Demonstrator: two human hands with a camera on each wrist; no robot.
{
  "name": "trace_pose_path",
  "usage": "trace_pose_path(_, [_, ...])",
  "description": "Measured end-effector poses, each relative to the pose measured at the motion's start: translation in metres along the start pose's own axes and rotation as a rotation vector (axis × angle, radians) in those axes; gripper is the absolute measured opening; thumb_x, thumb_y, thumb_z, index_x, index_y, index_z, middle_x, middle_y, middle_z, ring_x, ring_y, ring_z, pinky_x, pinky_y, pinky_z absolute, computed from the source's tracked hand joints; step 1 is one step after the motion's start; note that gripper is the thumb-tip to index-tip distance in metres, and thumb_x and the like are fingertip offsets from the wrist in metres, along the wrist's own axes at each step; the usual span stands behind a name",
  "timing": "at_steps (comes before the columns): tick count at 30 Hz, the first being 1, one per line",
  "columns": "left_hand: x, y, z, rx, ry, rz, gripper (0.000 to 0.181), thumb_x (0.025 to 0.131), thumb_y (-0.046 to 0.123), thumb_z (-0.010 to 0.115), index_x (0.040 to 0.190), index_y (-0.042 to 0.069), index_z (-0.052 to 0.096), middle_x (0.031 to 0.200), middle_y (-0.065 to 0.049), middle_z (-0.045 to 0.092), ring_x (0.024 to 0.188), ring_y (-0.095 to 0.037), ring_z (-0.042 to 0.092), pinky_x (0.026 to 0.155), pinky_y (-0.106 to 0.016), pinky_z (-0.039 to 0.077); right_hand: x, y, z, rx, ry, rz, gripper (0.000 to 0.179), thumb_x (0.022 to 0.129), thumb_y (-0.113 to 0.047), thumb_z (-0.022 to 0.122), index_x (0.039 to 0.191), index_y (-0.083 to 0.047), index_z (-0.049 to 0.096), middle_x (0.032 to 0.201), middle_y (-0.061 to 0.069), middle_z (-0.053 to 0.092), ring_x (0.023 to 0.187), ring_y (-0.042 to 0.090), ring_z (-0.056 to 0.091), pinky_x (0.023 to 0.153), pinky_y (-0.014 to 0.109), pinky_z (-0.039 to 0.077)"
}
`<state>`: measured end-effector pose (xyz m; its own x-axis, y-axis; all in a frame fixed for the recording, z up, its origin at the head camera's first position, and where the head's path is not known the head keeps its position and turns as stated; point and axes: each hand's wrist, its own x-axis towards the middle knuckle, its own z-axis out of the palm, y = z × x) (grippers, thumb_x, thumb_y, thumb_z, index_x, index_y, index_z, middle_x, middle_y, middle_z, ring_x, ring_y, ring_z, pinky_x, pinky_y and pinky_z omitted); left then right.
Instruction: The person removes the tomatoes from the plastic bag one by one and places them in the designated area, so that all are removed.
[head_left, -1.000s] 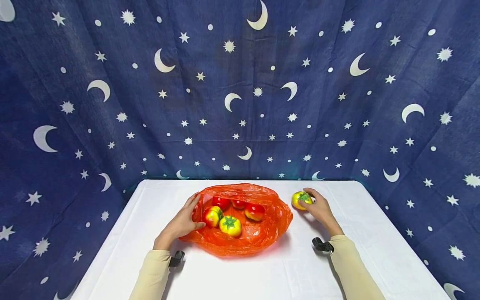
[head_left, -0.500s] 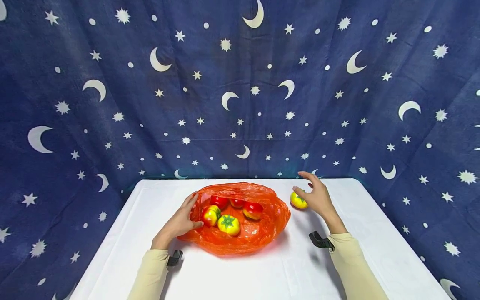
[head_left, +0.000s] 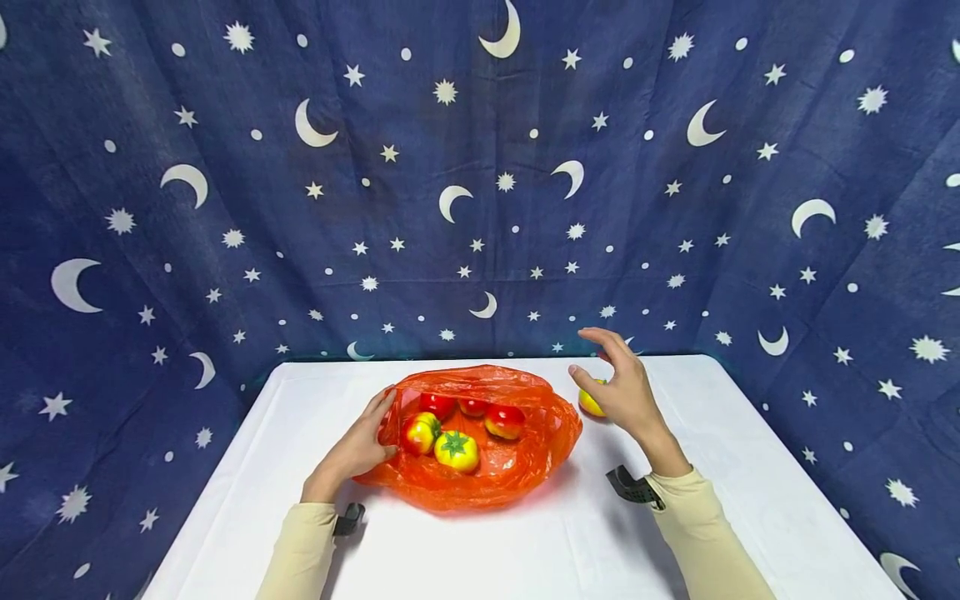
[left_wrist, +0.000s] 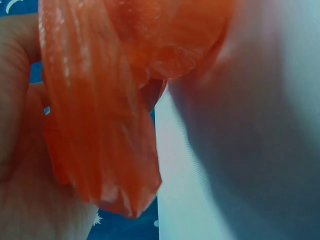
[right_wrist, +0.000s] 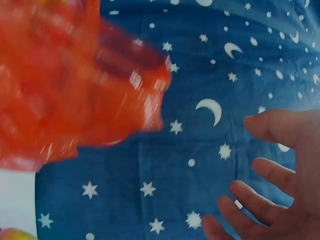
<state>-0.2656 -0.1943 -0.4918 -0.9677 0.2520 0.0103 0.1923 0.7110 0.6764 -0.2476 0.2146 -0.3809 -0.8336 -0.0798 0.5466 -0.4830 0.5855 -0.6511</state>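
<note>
A red plastic bag (head_left: 450, 492) lies on the white table, its mouth spread toward me. Inside sit a yellow tomato with a green star-shaped top (head_left: 456, 451), a red-and-yellow one beside it (head_left: 420, 433), and several red round fruits (head_left: 506, 422) farther back. My left hand (head_left: 358, 446) grips the bag's left edge; in the left wrist view, folds of the bag (left_wrist: 105, 125) hang by the palm. Above the table at the right, my right hand (head_left: 626, 392) is raised with fingers apart and holds nothing. Behind it, a yellow tomato (head_left: 591, 402) on the table is partly hidden.
The white-covered table (head_left: 450, 558) meets a dark blue curtain (head_left: 480, 250) printed with moons and stars at its back edge. Black straps (head_left: 633, 487) sit at both wrists. A yellow-and-red round piece (right_wrist: 15, 235) shows at the right wrist view's lower left corner.
My right hand has let go of the yellow tomato, lifted and moved left, its fingers spreading. The tomato stays on the table. My left hand and the bag have hardly moved.
</note>
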Motion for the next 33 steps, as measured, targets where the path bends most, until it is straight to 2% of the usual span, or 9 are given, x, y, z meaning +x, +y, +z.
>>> trace_pose_path(8, [-0.001, 0.000, -0.001, 0.020, -0.001, 0.005, 0.095, 0.077, -0.007, 0.068, 0.158, 0.011, 0.020, 0.164, -0.012, 0.015, 0.145, -0.042, 0.030, 0.112, -0.055, 0.037, -0.002, -0.015, 0.004, 0.019, 0.001, -0.064, 0.051, 0.084, -0.012, 0.075, 0.132, -0.012, 0.059, 0.139, 0.010, 0.054, 0.128, 0.029, 0.053, 0.104, 0.051, 0.048])
trace_pose_path(15, [-0.001, 0.002, -0.002, 0.019, 0.005, 0.008, 0.094, 0.078, -0.006, 0.068, 0.157, 0.011, 0.022, 0.164, -0.014, 0.015, 0.143, -0.042, 0.035, 0.112, -0.056, 0.037, -0.006, -0.034, 0.006, 0.057, 0.012, -0.139, 0.052, 0.083, -0.009, 0.076, 0.131, -0.013, 0.059, 0.138, 0.007, 0.055, 0.127, 0.023, 0.054, 0.102, 0.033, 0.051])
trace_pose_path(23, [-0.002, 0.002, -0.002, 0.023, 0.011, 0.040, 0.094, 0.078, -0.007, 0.068, 0.158, 0.010, 0.020, 0.164, -0.014, 0.014, 0.140, -0.042, 0.039, 0.114, -0.055, 0.036, -0.011, -0.043, 0.024, 0.123, -0.051, -0.200, 0.052, 0.082, -0.004, 0.076, 0.131, -0.012, 0.059, 0.137, 0.008, 0.055, 0.124, 0.024, 0.056, 0.097, 0.043, 0.054])
trace_pose_path(30, [-0.002, 0.003, -0.004, 0.034, 0.009, 0.063, 0.093, 0.078, -0.007, 0.066, 0.157, 0.009, 0.020, 0.164, -0.014, 0.015, 0.141, -0.042, 0.038, 0.114, -0.055, 0.035, -0.015, -0.043, 0.042, 0.120, -0.113, -0.189, 0.050, 0.083, -0.007, 0.075, 0.130, -0.013, 0.059, 0.135, 0.005, 0.056, 0.122, 0.021, 0.058, 0.094, 0.035, 0.057])
trace_pose_path(33, [-0.002, 0.002, -0.003, 0.027, 0.004, 0.058, 0.093, 0.078, -0.006, 0.067, 0.157, 0.009, 0.021, 0.164, -0.014, 0.014, 0.141, -0.042, 0.039, 0.114, -0.054, 0.036, -0.017, -0.041, 0.051, 0.122, -0.150, -0.175, 0.049, 0.083, -0.009, 0.075, 0.130, -0.014, 0.059, 0.135, 0.003, 0.056, 0.119, 0.020, 0.060, 0.095, 0.038, 0.057])
